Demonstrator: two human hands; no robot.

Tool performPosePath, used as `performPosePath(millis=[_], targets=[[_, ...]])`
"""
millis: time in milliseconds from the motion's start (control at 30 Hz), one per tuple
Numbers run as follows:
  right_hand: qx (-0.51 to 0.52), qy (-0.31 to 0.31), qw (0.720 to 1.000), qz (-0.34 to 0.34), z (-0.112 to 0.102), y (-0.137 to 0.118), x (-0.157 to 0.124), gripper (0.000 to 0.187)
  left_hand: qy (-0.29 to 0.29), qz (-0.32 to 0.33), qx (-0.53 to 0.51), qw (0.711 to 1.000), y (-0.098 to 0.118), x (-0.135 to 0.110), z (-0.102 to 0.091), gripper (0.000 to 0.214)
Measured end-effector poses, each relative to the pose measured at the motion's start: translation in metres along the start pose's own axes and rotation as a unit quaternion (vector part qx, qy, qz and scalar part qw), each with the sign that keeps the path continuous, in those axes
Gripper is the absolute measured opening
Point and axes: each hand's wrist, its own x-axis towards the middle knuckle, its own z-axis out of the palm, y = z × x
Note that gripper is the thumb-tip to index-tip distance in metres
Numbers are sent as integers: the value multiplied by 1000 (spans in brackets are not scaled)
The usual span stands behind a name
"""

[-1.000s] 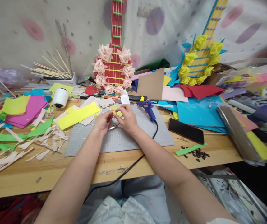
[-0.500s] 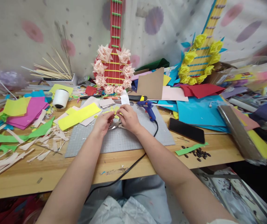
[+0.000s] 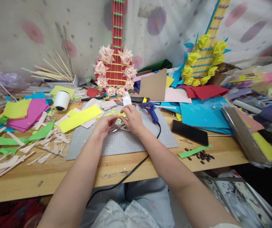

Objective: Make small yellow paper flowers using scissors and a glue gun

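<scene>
Both hands meet over a grey cutting mat (image 3: pixel 88 142). My left hand (image 3: pixel 105 125) pinches a small yellow paper piece (image 3: pixel 120 113), whose shape is mostly hidden by the fingers. My right hand (image 3: pixel 133 120) has its thumb and fingers closed on the same piece from the other side. Beneath the hands lie scissors (image 3: pixel 119 127), partly covered. Bits of yellow paper are scattered just behind. A yellow paper strip (image 3: pixel 81 118) rests to the left, and a blue glue gun (image 3: pixel 151 111) lies on its side to the right of my right hand.
A red paper guitar with pink flowers (image 3: pixel 116 68) and a yellow one (image 3: pixel 202 60) stand at the back. A phone (image 3: pixel 189 132), black beads (image 3: pixel 204 155) and blue sheets (image 3: pixel 204 112) lie right. Paper scraps (image 3: pixel 55 139) cover the left. The glue gun's cord (image 3: pixel 136 167) crosses the front edge.
My right hand has shifted very slightly up and its fingers have turned a little around the yellow paper piece. My left hand stays nearly still.
</scene>
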Motion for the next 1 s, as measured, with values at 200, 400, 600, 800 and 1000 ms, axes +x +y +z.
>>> performPosePath(millis=[200,400,600,800,1000], targets=[[282,44,930,231,10,2,-4,27,-11,-40,-56,998,2,-2,1,3],[460,-29,858,227,15,2,-3,39,-19,-55,-79,995,2,1,-1,4],[454,-15,861,229,22,3,-1,34,-20,-45,-52,997,0,0,0,4],[501,-52,828,248,16,1,0,33,-11,17,7,1000,-3,2,-1,13],[517,-80,794,310,6,-1,-3,31,-30,45,45,998,-3,0,-1,20]])
